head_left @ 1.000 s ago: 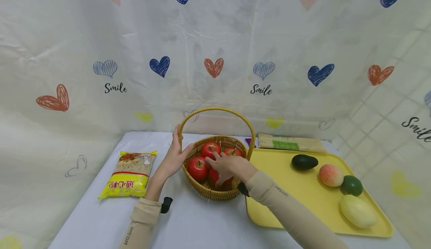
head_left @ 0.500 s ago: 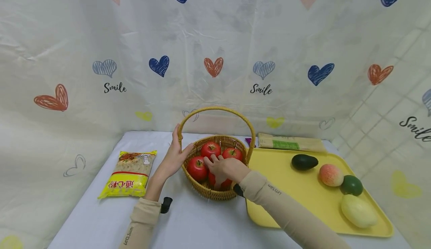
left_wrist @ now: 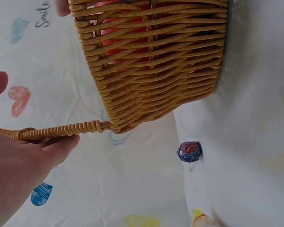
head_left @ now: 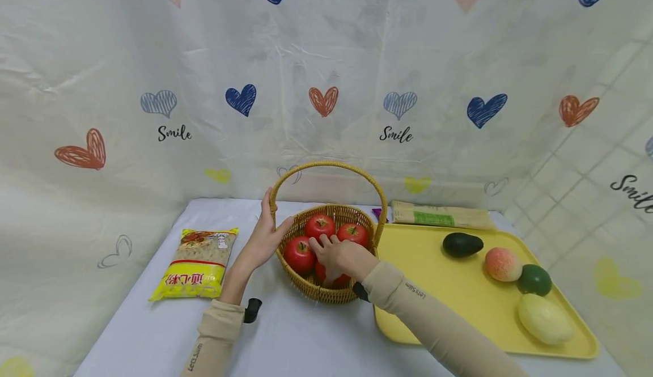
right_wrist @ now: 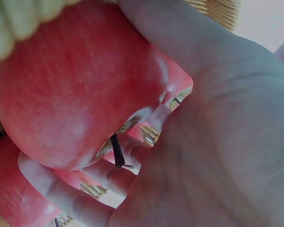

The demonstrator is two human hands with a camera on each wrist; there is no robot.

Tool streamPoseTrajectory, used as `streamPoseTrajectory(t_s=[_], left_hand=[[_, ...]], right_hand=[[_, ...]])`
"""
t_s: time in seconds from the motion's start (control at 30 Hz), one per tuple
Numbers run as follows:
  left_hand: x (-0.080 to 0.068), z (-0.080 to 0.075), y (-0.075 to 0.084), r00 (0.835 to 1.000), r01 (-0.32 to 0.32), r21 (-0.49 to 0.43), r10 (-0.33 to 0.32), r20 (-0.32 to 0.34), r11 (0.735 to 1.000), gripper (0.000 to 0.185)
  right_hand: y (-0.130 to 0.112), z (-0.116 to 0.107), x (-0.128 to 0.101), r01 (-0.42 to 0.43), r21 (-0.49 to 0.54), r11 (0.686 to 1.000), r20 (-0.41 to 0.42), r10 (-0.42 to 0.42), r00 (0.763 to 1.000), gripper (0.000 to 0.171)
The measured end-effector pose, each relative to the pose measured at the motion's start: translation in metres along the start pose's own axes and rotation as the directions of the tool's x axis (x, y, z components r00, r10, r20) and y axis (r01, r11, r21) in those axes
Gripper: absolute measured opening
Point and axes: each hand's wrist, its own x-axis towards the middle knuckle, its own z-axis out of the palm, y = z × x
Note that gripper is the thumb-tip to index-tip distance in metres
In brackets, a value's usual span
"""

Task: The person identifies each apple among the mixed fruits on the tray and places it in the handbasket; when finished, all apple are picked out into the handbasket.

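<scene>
A woven wicker basket [head_left: 326, 295] with a tall hoop handle [head_left: 326, 165] stands mid-table and holds several red apples [head_left: 299, 253]. My left hand [head_left: 262, 238] grips the handle at its left base, thumb against the rim; the left wrist view shows the handle [left_wrist: 61, 130] crossing my palm [left_wrist: 19, 175] beside the basket wall [left_wrist: 156, 61]. My right hand [head_left: 339, 255] reaches into the basket from the right. Its fingers curl round the front apple [head_left: 331, 279], which they mostly hide. The right wrist view shows that apple [right_wrist: 80, 85] close against my palm [right_wrist: 217, 142].
A yellow tray [head_left: 449, 303] to the right of the basket carries an avocado [head_left: 462, 244], a peach [head_left: 503, 264], a green fruit [head_left: 534, 279] and a pale yellow fruit [head_left: 545, 319]. A long noodle packet [head_left: 441, 216] lies behind it. A yellow food bag [head_left: 196, 263] lies at left. A heart-print curtain backs the table.
My right hand has slid a little left and deeper into the basket, uncovering more of the back right apple. The left hand and basket have stayed put.
</scene>
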Motion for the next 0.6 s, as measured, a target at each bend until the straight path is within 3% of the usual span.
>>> streamPoseTrajectory(t_s=[0.23, 0.4, 0.6], left_hand=[[0.0, 0.001, 0.0, 1.0, 0.009, 0.01, -0.009, -0.007, 1.0, 0.089], [-0.001, 0.0, 0.001, 1.0, 0.005, 0.01, -0.005, -0.005, 1.0, 0.089], [-0.001, -0.002, 0.0, 1.0, -0.004, 0.041, 0.004, -0.008, 0.999, 0.094]], right_hand=[[0.002, 0.005, -0.001, 0.014, -0.019, 1.0, -0.034, -0.014, 0.999, 0.098], [0.01, 0.015, -0.008, 0.067, 0.044, 0.997, -0.116, -0.062, 0.991, 0.085], [0.028, 0.035, -0.027, 0.226, 0.197, 0.954, -0.304, -0.16, 0.939, 0.064]])
